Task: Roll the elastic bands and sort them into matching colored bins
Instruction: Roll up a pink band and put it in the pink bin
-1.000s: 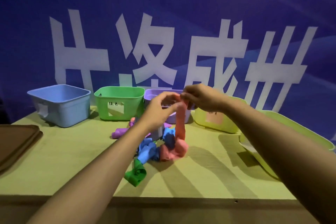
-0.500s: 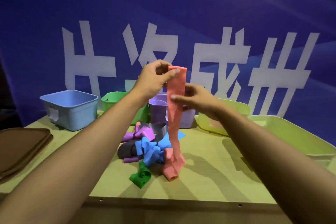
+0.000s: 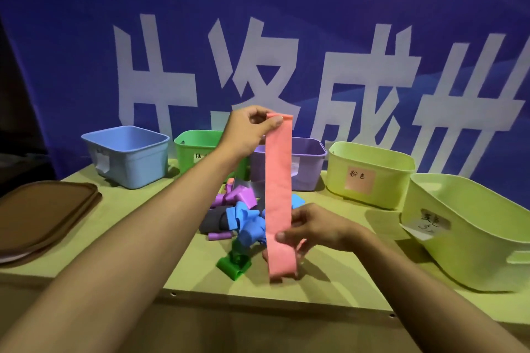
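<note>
Left hand pinches the top end of a pink elastic band between thumb and fingers, holding it up in front of the row of bins, while the right hand grips the same band lower down, thumb across its front and fingers curled behind. Between the two hands the band hangs as a flat vertical strip; its bottom end falls below the right hand, close above the table.

Behind the strip, a loose pile of bands lies on the table: blue and purple pieces on top, a dark grey roll at the left edge, a small purple roll in front. A green band, partly curled, lies just in front of the pile, near the table's front edge.

Along the back of the table stand the bins, left to right: a blue bin, a green bin partly hidden by the left forearm, a purple bin partly behind the pink strip, and a pale yellow-green bin bearing a pink label with handwriting. A larger yellow-green bin with a paper label sits at the right edge. A brown tray lies at the table's left end. A blue banner with large white characters fills the background.
</note>
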